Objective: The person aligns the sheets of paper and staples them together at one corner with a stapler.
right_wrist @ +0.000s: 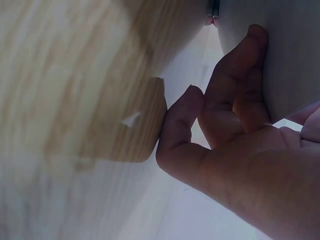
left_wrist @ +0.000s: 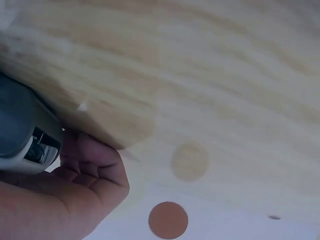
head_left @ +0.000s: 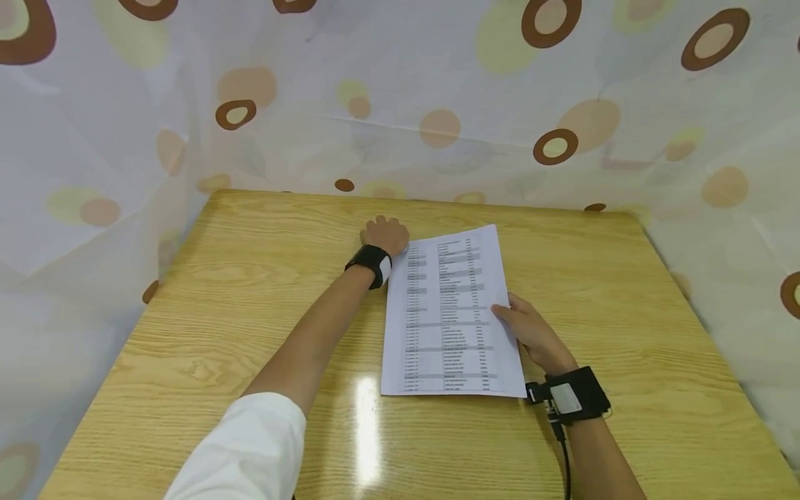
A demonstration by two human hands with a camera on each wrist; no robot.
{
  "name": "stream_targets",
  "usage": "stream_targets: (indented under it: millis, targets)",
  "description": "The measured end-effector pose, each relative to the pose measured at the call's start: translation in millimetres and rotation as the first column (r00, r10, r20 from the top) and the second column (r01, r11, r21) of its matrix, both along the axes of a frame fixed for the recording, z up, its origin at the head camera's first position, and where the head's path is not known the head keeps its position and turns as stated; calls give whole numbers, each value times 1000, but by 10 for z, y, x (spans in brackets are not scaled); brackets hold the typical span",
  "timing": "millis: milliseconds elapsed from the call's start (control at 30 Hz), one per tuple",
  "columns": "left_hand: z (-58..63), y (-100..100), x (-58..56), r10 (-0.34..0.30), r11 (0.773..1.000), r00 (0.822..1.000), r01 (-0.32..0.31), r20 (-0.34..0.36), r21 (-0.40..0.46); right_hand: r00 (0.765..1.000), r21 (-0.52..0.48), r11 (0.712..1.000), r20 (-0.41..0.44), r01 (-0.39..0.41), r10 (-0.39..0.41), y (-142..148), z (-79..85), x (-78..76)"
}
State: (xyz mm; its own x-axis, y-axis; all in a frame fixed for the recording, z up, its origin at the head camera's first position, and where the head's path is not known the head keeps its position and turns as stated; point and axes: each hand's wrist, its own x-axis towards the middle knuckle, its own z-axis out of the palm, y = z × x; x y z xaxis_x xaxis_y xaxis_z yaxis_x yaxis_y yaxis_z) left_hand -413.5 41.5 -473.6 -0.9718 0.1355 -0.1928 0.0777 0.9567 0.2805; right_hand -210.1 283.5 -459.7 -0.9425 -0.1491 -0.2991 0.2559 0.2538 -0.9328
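Observation:
Printed paper (head_left: 446, 316), covered in rows of text with grey bands, is tilted up over the wooden table. My right hand (head_left: 532, 335) pinches its right edge, thumb on the printed face. Beneath it, the fingers (right_wrist: 235, 75) lie against the shaded underside of the paper (right_wrist: 295, 60) in the right wrist view. At the upper left corner is my left hand (head_left: 385, 236), its fingers curled. In the left wrist view it grips a dark grey stapler (left_wrist: 22, 120) with a metal part at its end. From the head view the stapler is hidden behind that hand.
The wooden table (head_left: 250, 305) ends at a white curtain (head_left: 400, 90) with brown and yellow circles, which also hangs at both sides. Black straps circle both wrists, and a cable (head_left: 565, 458) runs from the right strap (head_left: 578, 396) toward the near edge.

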Motion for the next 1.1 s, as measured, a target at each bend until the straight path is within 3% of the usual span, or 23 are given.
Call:
stream_targets:
  millis: [167, 400, 633, 733, 933, 1033, 1100]
  targets:
    - [43, 46, 96, 21, 1000, 998, -22, -52, -15, 1000, 10, 1000, -5, -7, 7, 3, -7, 37]
    - [-100, 121, 274, -9, 1000, 996, 10, -83, 5, 1000, 49, 999, 21, -10, 9, 10, -9, 215]
    - [-75, 177, 272, -81, 996, 988, 77, -134, -35, 1000, 111, 994, -14, -18, 20, 27, 71, 230]
    - [-68, 163, 238, -98, 995, 988, 99, -120, -1, 1000, 123, 992, -23, -15, 18, 27, 59, 214]
    - [-176, 103, 192, -78, 987, 997, 79, -10, 140, 1000, 118, 993, 6, -18, 17, 25, -34, 209]
    - [-203, 75, 130, -93, 967, 995, 96, -23, 234, 1000, 131, 991, 15, -12, 11, 48, -53, 191]
    - [-196, 33, 64, -119, 938, 992, 127, -45, 322, 1000, 140, 990, 12, -22, 21, 64, -56, 162]
